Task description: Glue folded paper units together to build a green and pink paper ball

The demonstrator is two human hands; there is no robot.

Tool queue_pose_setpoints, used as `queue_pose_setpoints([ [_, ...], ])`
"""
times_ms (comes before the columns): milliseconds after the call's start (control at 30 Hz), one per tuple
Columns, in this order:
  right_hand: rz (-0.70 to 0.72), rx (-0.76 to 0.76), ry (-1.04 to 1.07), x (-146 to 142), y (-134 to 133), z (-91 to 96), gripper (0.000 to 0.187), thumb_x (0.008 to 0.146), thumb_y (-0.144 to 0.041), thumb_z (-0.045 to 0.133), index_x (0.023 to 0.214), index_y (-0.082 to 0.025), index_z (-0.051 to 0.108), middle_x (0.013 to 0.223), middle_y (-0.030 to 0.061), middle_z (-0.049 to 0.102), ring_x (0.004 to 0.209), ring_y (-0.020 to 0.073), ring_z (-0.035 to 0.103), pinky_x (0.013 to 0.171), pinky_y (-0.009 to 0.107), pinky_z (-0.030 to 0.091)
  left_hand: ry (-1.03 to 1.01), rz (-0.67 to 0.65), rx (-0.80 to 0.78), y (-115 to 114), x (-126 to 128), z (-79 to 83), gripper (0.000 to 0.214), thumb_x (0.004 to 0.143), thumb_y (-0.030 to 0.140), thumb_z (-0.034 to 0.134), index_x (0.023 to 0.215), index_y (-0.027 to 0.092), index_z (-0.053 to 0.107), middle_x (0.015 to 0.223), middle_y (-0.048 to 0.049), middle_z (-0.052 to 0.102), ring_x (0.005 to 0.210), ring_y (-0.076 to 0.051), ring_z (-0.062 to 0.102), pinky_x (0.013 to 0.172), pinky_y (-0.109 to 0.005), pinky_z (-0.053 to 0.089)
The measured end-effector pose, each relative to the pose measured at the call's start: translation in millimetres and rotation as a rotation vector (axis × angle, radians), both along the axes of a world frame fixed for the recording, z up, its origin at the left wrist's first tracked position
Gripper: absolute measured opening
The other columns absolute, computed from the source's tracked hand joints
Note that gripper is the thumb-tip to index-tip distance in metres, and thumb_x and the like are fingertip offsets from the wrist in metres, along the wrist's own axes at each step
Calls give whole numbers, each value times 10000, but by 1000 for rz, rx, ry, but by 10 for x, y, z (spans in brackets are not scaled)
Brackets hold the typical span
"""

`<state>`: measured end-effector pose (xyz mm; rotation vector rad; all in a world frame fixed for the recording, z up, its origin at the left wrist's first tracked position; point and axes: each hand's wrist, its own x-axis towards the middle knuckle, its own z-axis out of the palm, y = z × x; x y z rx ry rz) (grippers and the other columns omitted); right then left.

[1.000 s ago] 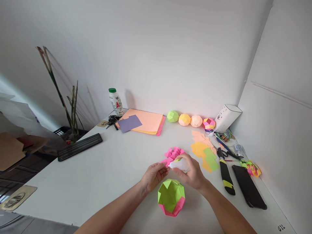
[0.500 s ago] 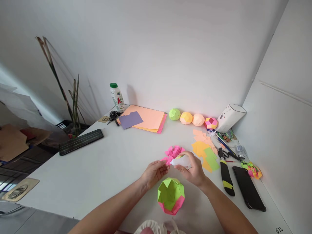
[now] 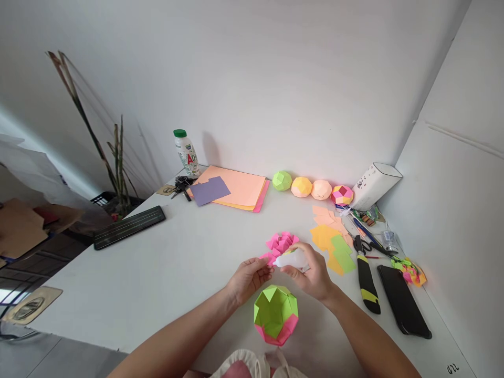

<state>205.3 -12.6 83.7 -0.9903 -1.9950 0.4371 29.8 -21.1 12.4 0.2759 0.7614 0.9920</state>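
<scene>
Between the fingertips of my left hand [image 3: 251, 278] is a small pink paper piece [image 3: 268, 258]. My right hand [image 3: 315, 273] grips a white glue bottle [image 3: 292, 259], tilted so its nozzle points left and meets or nearly meets the pink piece. Just beyond my fingers lies a heap of folded pink paper pieces [image 3: 282, 241]. Closer to my body stands an open, many-sided paper shell [image 3: 275, 314], green with pink panels on its near side.
Finished paper balls [image 3: 301, 187] line the wall beside a white box [image 3: 376, 185]. Coloured sheets [image 3: 240, 186] lie at the back, near a bottle [image 3: 187, 153]. To the right are paper cutouts [image 3: 323, 237], a black-and-yellow cutter [image 3: 367, 283] and a black phone [image 3: 403, 300].
The camera view has shifted slightly. Both hands, the glue bottle and the pink piece keep nearly the same position, with no visible change in grip.
</scene>
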Motion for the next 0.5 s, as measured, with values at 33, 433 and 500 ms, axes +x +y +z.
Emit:
queue_pose_setpoints([
  [33, 9, 0, 4, -6, -3, 0, 327, 814, -509, 592, 964, -225, 531, 796, 49, 665, 622, 178, 621, 509, 262, 501, 0, 1, 1, -1, 1, 2, 164, 702, 226, 754, 653, 105, 655, 637, -71, 694, 631, -136, 639, 640, -244, 496],
  [433, 11, 47, -15, -31, -16, -12, 333, 826, -519, 576, 962, -220, 527, 774, 53, 663, 631, 186, 627, 468, 261, 494, 4, 9, 8, 4, -2, 20, 176, 700, 221, 754, 628, 108, 640, 610, -65, 686, 603, -131, 631, 632, -244, 494],
  [500, -2, 48, -6, -40, -21, -5, 340, 825, -537, 566, 952, -224, 527, 766, 50, 660, 624, 186, 625, 478, 269, 504, 5, 3, 10, 2, -3, 32, 174, 700, 224, 755, 636, 107, 643, 618, -65, 686, 611, -132, 634, 635, -243, 497],
])
